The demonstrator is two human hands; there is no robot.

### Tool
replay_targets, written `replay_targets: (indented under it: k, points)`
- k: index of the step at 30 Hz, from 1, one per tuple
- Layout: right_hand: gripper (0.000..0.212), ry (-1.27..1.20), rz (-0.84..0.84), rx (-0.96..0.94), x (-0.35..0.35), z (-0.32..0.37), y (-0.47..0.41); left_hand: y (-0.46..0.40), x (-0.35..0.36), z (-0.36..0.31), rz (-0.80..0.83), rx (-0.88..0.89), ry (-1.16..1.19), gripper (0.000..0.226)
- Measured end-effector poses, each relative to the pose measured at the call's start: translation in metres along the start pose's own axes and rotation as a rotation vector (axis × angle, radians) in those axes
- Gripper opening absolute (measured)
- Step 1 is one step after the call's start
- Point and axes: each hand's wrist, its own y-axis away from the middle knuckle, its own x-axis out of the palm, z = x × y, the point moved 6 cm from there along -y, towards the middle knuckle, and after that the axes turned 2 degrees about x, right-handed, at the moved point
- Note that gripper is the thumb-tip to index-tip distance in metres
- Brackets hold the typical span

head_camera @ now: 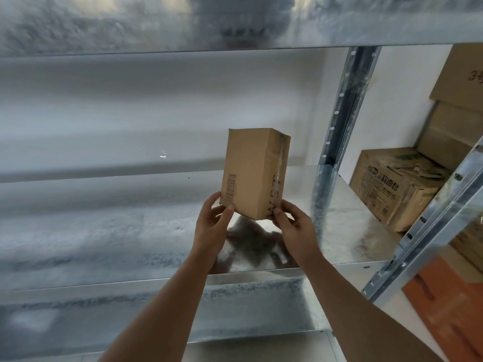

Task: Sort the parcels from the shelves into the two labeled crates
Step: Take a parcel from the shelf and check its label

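Note:
A small brown cardboard parcel (253, 173) stands upright just above the shiny metal shelf (104, 231). It carries a barcode on its left face, tape along its right edge and handwritten letters there. My left hand (213, 226) grips its lower left corner, thumb on the front face. My right hand (294, 228) grips the lower right corner. The parcel's underside looks lifted off the shelf, with its dark reflection below. No crates are in view.
A galvanised upright post (337, 131) stands right of the parcel. Beyond it sit a printed cardboard box (394, 186) and stacked brown cartons (460, 100). Another shelf board (235, 22) runs overhead. An orange surface (449, 309) shows at the lower right.

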Motion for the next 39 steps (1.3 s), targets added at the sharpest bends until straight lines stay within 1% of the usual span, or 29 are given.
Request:
replay_targets:
  k: [2,3,4,5,8,10,12,14,20,25,28,31,33,34,36,37,38,39]
  points:
    - [0.021,0.033,-0.008,-0.033,0.000,0.003,0.002,0.001,0.003,0.002,0.026,-0.019,-0.010,0.034]
    - [0.019,0.048,-0.011,-0.048,0.000,0.004,0.002,0.000,0.004,0.005,0.039,-0.032,-0.044,0.037]
    - [0.019,0.053,-0.009,-0.060,0.000,0.005,0.003,-0.002,0.005,0.008,0.045,-0.050,-0.081,0.046]
    - [0.019,0.055,-0.004,-0.069,0.001,0.005,0.003,-0.003,0.007,0.012,0.052,-0.070,-0.129,0.052]
    - [0.020,0.066,0.004,-0.096,0.002,0.006,0.004,-0.004,0.012,0.011,0.085,-0.084,-0.342,0.051]
    - [0.023,0.067,-0.004,-0.120,0.002,0.009,0.004,-0.003,0.013,0.009,0.069,-0.049,-0.402,0.062]
    - [0.025,0.066,-0.004,-0.127,0.002,0.011,0.005,-0.001,0.011,0.008,0.042,-0.039,-0.436,0.056]
    - [0.026,0.059,0.001,-0.126,0.002,0.012,0.006,0.000,0.008,0.007,0.021,-0.051,-0.459,0.048]
    - [0.027,0.051,0.008,-0.117,0.003,0.015,0.009,0.002,0.011,-0.001,0.065,-0.016,-0.517,0.042]
    - [0.022,0.096,-0.003,-0.135,0.004,0.013,0.009,-0.001,0.005,0.006,0.045,-0.030,-0.455,0.041]
    - [0.030,0.039,-0.008,-0.121,0.002,0.012,0.008,0.001,0.005,0.002,0.060,-0.022,-0.446,0.040]
    - [0.027,0.002,-0.031,-0.119,-0.001,0.011,0.004,0.006,0.009,-0.007,0.068,-0.030,-0.515,0.040]
    - [0.025,-0.040,-0.023,-0.096,-0.002,0.010,0.002,0.007,0.010,-0.005,0.107,-0.028,-0.454,0.034]
    - [0.036,-0.070,-0.008,-0.057,-0.001,0.009,0.002,0.006,0.010,-0.004,0.123,-0.022,-0.404,0.032]
    - [0.078,-0.103,0.022,0.057,0.000,0.005,0.000,0.001,0.009,0.007,0.149,0.019,-0.313,0.042]
    - [0.093,-0.110,0.044,0.097,0.001,0.004,-0.002,-0.002,0.009,0.012,0.156,0.032,-0.296,0.048]
    - [0.098,-0.114,0.068,0.111,0.003,0.005,-0.002,-0.002,0.010,0.013,0.161,0.040,-0.302,0.050]
    - [0.095,-0.109,0.087,0.108,0.005,0.005,-0.003,-0.002,0.011,0.010,0.159,0.049,-0.308,0.049]
